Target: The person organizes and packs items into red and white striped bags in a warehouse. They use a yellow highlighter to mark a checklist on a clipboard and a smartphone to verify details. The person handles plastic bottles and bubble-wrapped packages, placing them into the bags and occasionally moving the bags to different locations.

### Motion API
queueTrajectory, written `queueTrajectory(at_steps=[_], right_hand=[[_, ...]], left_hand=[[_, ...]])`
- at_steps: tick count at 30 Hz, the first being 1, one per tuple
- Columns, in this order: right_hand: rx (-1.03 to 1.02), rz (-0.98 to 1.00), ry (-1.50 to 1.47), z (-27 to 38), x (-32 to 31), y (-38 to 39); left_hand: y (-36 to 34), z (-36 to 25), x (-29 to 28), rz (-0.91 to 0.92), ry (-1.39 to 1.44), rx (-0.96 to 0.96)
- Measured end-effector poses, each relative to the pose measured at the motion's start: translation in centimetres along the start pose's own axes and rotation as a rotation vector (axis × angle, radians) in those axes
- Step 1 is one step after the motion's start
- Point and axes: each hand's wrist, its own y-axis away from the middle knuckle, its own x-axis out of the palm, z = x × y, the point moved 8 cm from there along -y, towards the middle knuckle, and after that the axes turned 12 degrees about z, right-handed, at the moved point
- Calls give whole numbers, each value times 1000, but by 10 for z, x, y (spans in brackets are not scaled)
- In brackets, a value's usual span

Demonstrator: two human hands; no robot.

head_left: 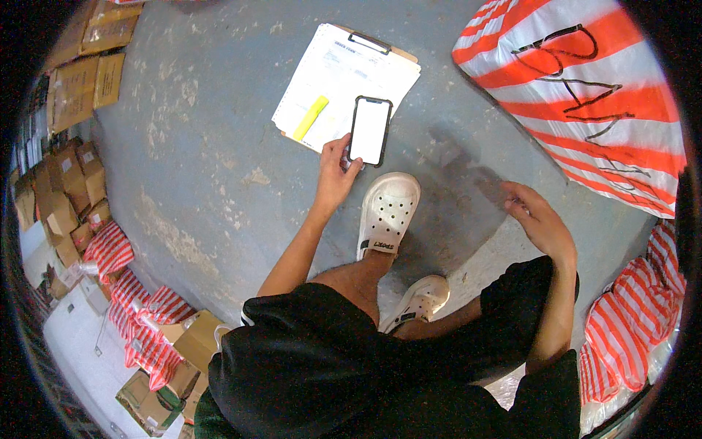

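My left hand (339, 167) grips the lower end of a smartphone (370, 130) with a black case and a bright white screen. The phone is over the lower right corner of a clipboard (408, 55), and whether it touches the papers I cannot tell. Printed white sheets (340, 73) lie on the board under its black clip (370, 42). A yellow highlighter (311, 118) rests slantwise on the sheets. Off to the right, above my knee, my right hand (540, 221) hangs in the air with loosely bent fingers and nothing in it.
A big red-and-white striped bag (578, 102) with black marker writing stands at the right. More striped bags (625, 329) lie lower right. Cardboard boxes (73, 95) and striped bundles (146, 329) line the left side. My white clog (390, 212) is on the worn grey floor (212, 146).
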Motion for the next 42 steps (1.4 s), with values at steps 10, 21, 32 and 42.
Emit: queueTrajectory(at_steps=[10, 21, 32, 42], right_hand=[[24, -11, -26, 3, 0, -1], [-31, -3, -11, 6, 2, -5], [-20, -30, -24, 1, 0, 1], [-18, -20, -31, 3, 1, 1]], left_hand=[[0, 3, -2, 6, -21, -26], [-1, -3, -2, -1, -13, 17], [-4, 0, -1, -18, -56, 13], [-3, -2, -2, -15, -46, 5]])
